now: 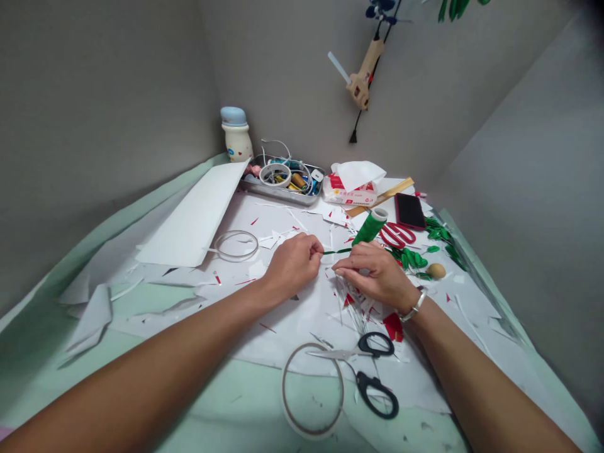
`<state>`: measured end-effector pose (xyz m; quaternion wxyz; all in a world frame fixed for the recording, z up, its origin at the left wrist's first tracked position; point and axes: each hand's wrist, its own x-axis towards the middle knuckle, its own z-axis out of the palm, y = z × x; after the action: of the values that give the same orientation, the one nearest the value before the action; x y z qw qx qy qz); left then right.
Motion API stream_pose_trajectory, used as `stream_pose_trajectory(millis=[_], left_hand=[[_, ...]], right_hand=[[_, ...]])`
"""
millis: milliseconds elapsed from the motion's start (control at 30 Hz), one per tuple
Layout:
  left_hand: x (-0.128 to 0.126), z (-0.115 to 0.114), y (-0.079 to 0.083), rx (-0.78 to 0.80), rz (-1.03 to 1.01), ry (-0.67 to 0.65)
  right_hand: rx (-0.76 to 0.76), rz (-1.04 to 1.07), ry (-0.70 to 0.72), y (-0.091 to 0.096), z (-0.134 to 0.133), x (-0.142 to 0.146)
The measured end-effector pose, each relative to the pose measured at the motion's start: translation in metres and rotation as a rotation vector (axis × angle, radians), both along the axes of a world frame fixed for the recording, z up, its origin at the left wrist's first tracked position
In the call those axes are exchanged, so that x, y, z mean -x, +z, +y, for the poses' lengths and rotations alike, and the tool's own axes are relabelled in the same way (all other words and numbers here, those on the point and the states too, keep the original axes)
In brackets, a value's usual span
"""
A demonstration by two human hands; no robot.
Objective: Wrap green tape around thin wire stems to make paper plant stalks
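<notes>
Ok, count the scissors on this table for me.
2. Black-handled scissors lie nearest the person, and red-handled scissors lie beyond the right hand, their blades out of sight. More could be hidden under the paper scraps.

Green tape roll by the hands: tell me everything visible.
The roll of green tape is a narrow, slightly glossy cylinder with a pale hollow core showing at its upper end. It sits tilted, rising out of the right hand, with its top leaning away from the person. A thin green strip runs from near its base to the left hand.
</notes>
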<state>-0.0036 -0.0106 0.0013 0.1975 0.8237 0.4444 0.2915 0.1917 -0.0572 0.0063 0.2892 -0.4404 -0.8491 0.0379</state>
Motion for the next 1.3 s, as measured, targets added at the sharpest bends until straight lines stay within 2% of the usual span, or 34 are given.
stream_pose_trajectory(millis=[200,333,433,633,767,900,1000,1133,1233,1300], left_hand=[[-0.002,-0.005,0.002,0.065,0.009,-0.126],[-0.002,-0.003,0.002,0.070,-0.035,-0.056],[-0.002,0.000,0.002,0.132,-0.102,-0.015],[-0.002,0.006,-0.002,0.293,-0.276,0.057],[-0.002,0.009,-0.002,0.459,-0.485,0.094],[-0.002,0.009,0.003,0.625,-0.729,0.046],[-0.002,0.007,0.005,0.553,-0.753,0.067],[-0.001,0.005,0.003,0.286,-0.472,0.092],[0.000,0.003,0.001,0.163,-0.267,0.000],[0.000,0.001,0.002,0.168,-0.194,-0.114]], right_hand=[[0.026,0.165,-0.041,0.002,0.001,-0.005],[0.043,0.264,-0.050,0.000,0.006,-0.010],[0.005,0.296,-0.074,-0.001,0.008,-0.012],[-0.105,0.151,-0.132,0.003,0.003,-0.008],[-0.052,0.085,-0.090,0.001,0.001,-0.004],[-0.008,-0.007,-0.029,-0.002,-0.001,0.002],[-0.031,-0.022,0.001,-0.002,-0.004,0.006],[-0.089,0.022,0.024,0.003,-0.008,0.008],[-0.107,0.114,-0.024,0.008,-0.008,0.006],[-0.092,0.191,-0.058,0.010,-0.007,0.003]])
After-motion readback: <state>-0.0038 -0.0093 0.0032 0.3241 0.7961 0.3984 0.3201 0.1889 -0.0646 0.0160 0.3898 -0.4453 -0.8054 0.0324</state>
